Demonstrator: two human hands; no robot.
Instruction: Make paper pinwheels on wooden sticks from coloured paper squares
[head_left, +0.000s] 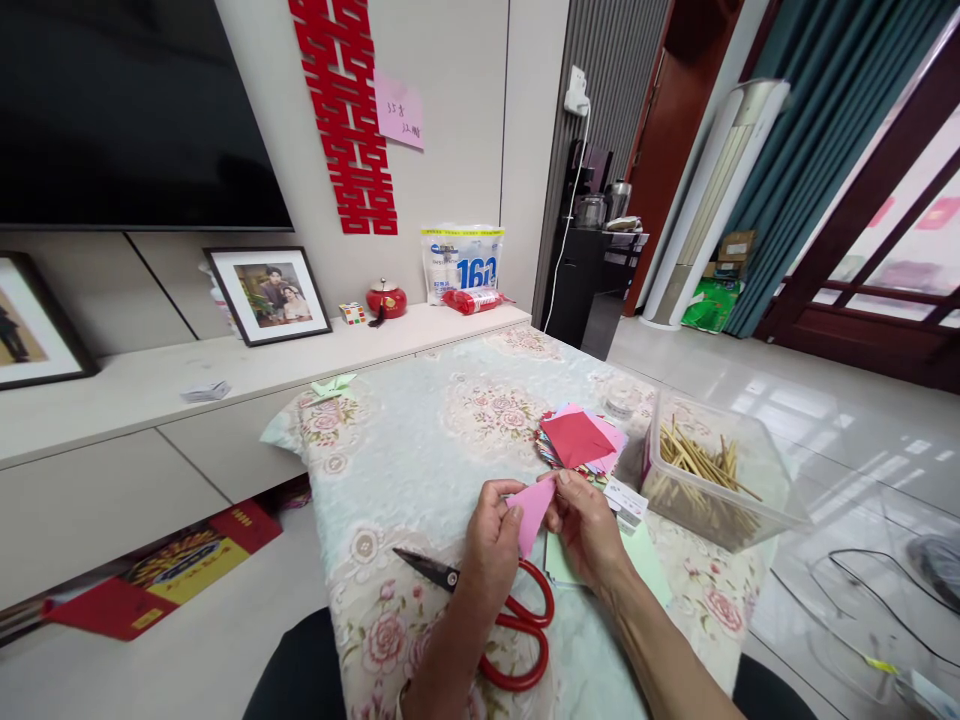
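A small folded piece of pink paper (534, 512), roughly a triangle, is held up between both hands over the table. My left hand (493, 530) grips its left side between thumb and fingers. At its upper right corner, my right hand (583, 515) pinches the paper with thumb and forefinger. Beneath my left forearm lie scissors (541, 650) with red handles and dark blades, partly covered by the arm. Light green paper (646, 560) rests under my right wrist. Just beyond the hands is a pile of coloured paper squares (577, 440), a red one on top.
A clear plastic box (724, 470) of thin wooden sticks stands at the table's right, beside a small white card (626, 503) and a round clear container (619, 402). A green folded paper (332, 387) lies at the far left corner. Behind runs a white cabinet (360, 350) with framed photos.
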